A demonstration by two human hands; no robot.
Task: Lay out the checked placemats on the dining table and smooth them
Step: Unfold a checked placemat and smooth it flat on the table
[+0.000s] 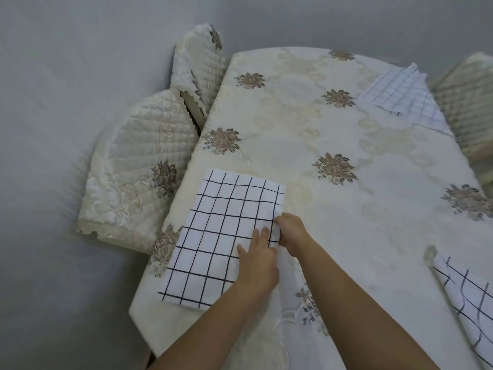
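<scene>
Pressing down with straight, slightly spread fingers, the left hand (257,260) lies flat on the right long edge of the placemat (221,236). Touching it at 1 o'clock, the right hand (292,233) has its fingers curled on that same edge and appears to pinch the cloth.

From both hands the mat spreads toward 9 and 10 o'clock. Its long axis runs from 7 to 1 o'clock, along the left rim of the table (373,236). Any smoothing stroke would therefore go leftward, and the left hand is already on the cloth for it.

A second placemat (400,94) lies rumpled at 2 o'clock, well apart at the far right. A third placemat (469,303) hangs wavy over the near right rim at 4 o'clock, closer to the right hand. Quilted chairs (138,169) stand at 10 o'clock.

No brand, label or writing can be read.
</scene>
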